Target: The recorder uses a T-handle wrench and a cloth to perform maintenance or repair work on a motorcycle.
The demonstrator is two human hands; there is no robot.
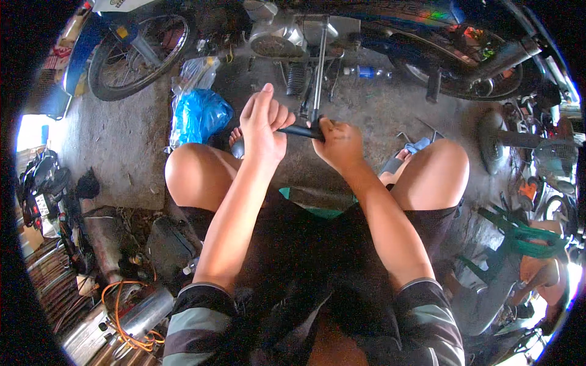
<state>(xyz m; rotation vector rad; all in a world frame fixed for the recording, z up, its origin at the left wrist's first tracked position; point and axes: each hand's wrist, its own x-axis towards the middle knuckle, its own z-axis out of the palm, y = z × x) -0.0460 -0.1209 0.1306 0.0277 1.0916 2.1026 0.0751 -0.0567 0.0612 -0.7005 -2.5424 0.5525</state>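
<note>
A long T-handle wrench (320,76) with a steel shaft and a black crossbar stretches away from me. Its far end reaches the motorcycle engine (278,38), where the contact point is too small to make out. My right hand (340,145) is wrapped around the right part of the crossbar, close to where it meets the shaft. On the crossbar's left end my left hand (264,128) has its fingers curled, with the thumb sticking up. Part of the bar is hidden behind that hand.
A blue plastic bag (201,116) lies left of my left hand. Beyond it stands a spoked wheel (140,58). A bottle with a blue label (367,72) lies right of the shaft. At the right are a fan (494,140) and another person's legs (488,287). Metal pipes (140,317) lie lower left.
</note>
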